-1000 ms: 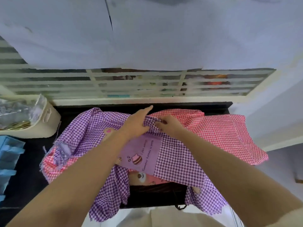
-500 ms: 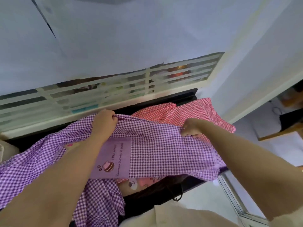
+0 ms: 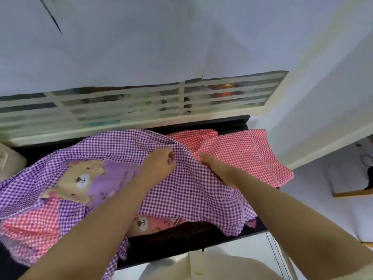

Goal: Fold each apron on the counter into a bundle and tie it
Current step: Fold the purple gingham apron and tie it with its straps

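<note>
Now the black counter [image 3: 228,123] across mid-frame carries the purple apron [image 3: 191,190], spread over centre and left and overlapping the red apron [image 3: 244,150] at centre right. My left hand [image 3: 161,164] bunches purple cloth at centre in curled fingers. Just right of it, my right hand [image 3: 216,167] lies with fingers straight and together where purple meets red.

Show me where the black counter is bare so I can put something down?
Two thin bare strips of counter: one at the back, between the window frame and the aprons, one along the front edge below the purple apron. The middle is crowded: purple apron, red apron, left hand and right hand.
</note>
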